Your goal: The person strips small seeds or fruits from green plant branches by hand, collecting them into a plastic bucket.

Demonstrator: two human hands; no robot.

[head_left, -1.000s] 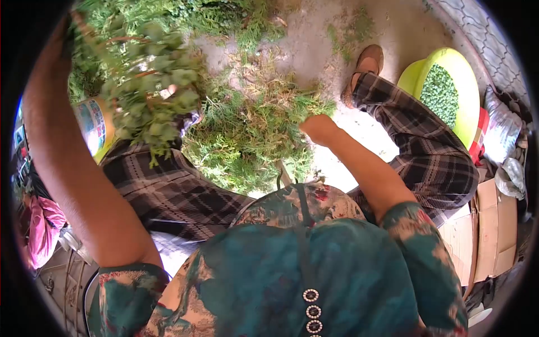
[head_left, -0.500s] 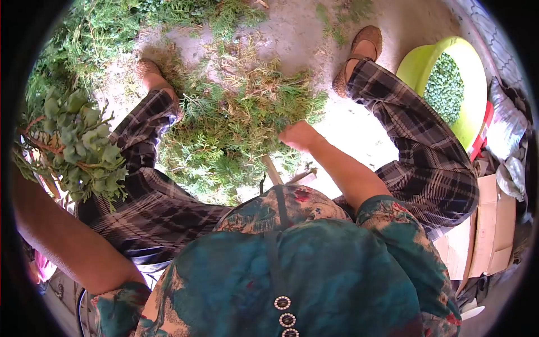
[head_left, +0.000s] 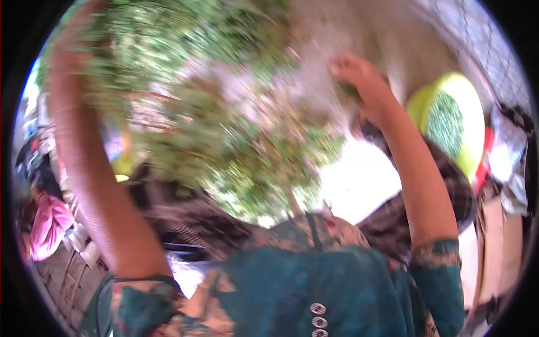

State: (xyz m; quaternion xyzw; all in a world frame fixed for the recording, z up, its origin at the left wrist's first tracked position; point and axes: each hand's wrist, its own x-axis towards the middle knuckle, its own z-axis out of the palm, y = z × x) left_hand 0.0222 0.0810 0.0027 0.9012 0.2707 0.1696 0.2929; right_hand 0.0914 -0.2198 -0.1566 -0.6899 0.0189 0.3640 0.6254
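Observation:
At the top left, my left hand (head_left: 87, 14) is blurred beside green foliage, with its fingers smeared. A leafy bunch (head_left: 188, 135) with thin brown stems hangs over my leg, to the right of my left forearm; whether the hand grips it is unclear. My right hand (head_left: 359, 81) is raised at the upper right of the middle, its fingers curled around a small dark green patch too blurred to name. Below and between the hands, a heap of cut green and yellowish sprigs (head_left: 275, 146) lies on the floor.
On the right stands a lime-green tub (head_left: 474, 112) holding small green pieces (head_left: 444, 124). Near it are a red object (head_left: 487, 146), silvery plastic (head_left: 502, 151) and cardboard (head_left: 494, 247). Pink cloth (head_left: 49, 227) lies at the far left. More foliage (head_left: 224, 33) covers the upper floor.
My left arm has swung up and forward, and the leafy bunch has shifted right. My right hand has lifted from the sprig heap, up and to the right. The view has tilted and blurred.

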